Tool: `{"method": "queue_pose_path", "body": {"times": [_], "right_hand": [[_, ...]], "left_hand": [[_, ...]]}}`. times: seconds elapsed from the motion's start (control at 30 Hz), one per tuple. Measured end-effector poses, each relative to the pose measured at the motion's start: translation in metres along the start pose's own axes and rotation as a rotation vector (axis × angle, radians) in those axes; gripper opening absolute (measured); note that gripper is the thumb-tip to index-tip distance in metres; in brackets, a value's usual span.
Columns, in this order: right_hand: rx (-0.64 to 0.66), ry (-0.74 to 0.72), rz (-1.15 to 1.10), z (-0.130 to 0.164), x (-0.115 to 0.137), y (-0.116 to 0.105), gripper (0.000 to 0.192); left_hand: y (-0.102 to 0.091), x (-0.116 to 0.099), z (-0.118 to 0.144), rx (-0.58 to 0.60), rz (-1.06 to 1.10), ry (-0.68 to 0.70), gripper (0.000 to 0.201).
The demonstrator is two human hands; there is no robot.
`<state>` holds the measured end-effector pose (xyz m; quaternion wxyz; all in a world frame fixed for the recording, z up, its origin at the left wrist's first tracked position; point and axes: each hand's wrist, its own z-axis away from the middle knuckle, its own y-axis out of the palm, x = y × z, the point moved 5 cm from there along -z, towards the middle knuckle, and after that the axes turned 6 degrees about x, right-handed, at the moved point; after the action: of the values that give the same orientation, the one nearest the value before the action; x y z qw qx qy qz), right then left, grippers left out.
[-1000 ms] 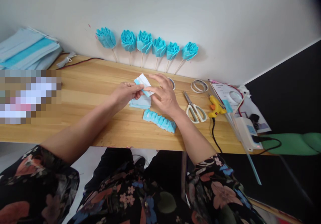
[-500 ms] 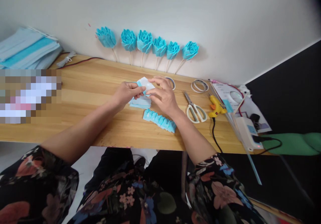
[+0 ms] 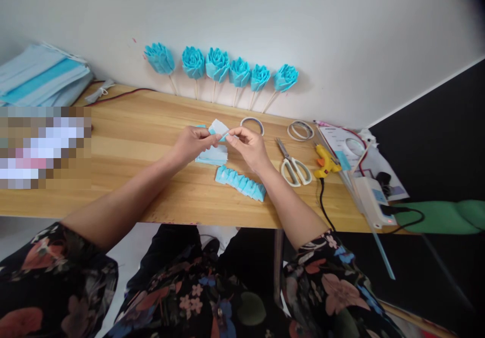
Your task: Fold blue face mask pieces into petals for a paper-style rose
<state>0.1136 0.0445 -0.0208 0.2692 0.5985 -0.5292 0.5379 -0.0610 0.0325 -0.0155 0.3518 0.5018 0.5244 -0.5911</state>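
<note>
Between my two hands is a small white-and-blue piece of soft sheet material (image 3: 217,127), with a corner bent over. My left hand (image 3: 196,142) pinches its lower left side between thumb and fingers. The fingertips of my right hand (image 3: 248,147) are closed on its right edge. Just beneath lies a stack of similar cut pieces (image 3: 212,155), partly hidden by my hands. A row of overlapping folded blue pieces (image 3: 240,182) rests on the table closer to me, beside my right wrist.
Several blue flowers on sticks (image 3: 217,65) lean against the wall. To the right are tape rolls (image 3: 300,131), scissors (image 3: 291,163), a yellow glue gun (image 3: 326,161) with a cord, and a power strip (image 3: 375,201). Blue face masks (image 3: 45,75) are piled at the far left.
My right hand's fingers have drawn together from a wider spread and now pinch the piece's right edge. The piece looks narrower, its right part folded. My left hand has barely moved.
</note>
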Motion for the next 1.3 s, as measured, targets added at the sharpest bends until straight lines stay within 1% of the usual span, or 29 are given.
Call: {"method": "queue_pose_path", "body": {"times": [0.1,0.23,0.3,0.4,0.57,0.63,0.7,0.8,0.9,0.97,1.07,1.13,1.2,1.3], "right_hand": [[-0.009,-0.023,-0.04,0.0,0.001,0.0,0.024],[-0.005,-0.025,-0.078,-0.001,0.004,-0.001,0.042],[-0.004,-0.014,-0.066,-0.001,0.005,-0.001,0.045],[0.008,-0.008,-0.085,-0.001,0.004,0.0,0.047],[0.08,0.011,-0.19,-0.002,0.001,0.006,0.06],[0.111,0.037,-0.196,-0.002,0.0,0.008,0.067],[0.118,0.064,-0.197,-0.002,-0.001,0.008,0.07],[0.095,0.091,-0.205,-0.001,-0.002,0.006,0.063],[0.095,0.088,-0.183,-0.001,-0.003,0.006,0.045],[0.102,0.079,-0.162,-0.001,-0.003,0.006,0.038],[0.101,0.061,-0.139,-0.001,-0.002,0.007,0.037],[0.092,0.048,-0.131,-0.001,0.0,0.006,0.037],[0.078,0.043,-0.134,0.0,0.001,0.005,0.037],[0.067,0.044,-0.128,0.0,0.002,0.005,0.036]], "left_hand": [[-0.001,-0.002,0.001,-0.009,-0.019,-0.004,0.03],[0.0,-0.005,0.002,0.016,-0.005,0.007,0.034],[0.001,-0.006,0.003,0.041,0.012,0.02,0.034],[0.002,-0.008,0.003,0.034,0.049,0.038,0.029],[0.001,-0.01,0.001,0.013,0.142,0.084,0.026],[0.001,-0.009,0.001,0.007,0.158,0.093,0.026],[0.001,-0.008,0.001,0.01,0.147,0.092,0.025],[0.003,-0.009,0.002,0.033,0.099,0.086,0.024],[0.005,-0.01,0.003,0.061,0.098,0.061,0.021],[0.005,-0.01,0.003,0.055,0.13,0.046,0.019],[0.003,-0.011,0.002,0.036,0.173,0.06,0.022],[0.004,-0.011,0.002,0.061,0.187,0.077,0.024],[0.004,-0.011,0.003,0.09,0.176,0.083,0.026],[0.003,-0.012,0.004,0.077,0.14,0.075,0.028]]}}
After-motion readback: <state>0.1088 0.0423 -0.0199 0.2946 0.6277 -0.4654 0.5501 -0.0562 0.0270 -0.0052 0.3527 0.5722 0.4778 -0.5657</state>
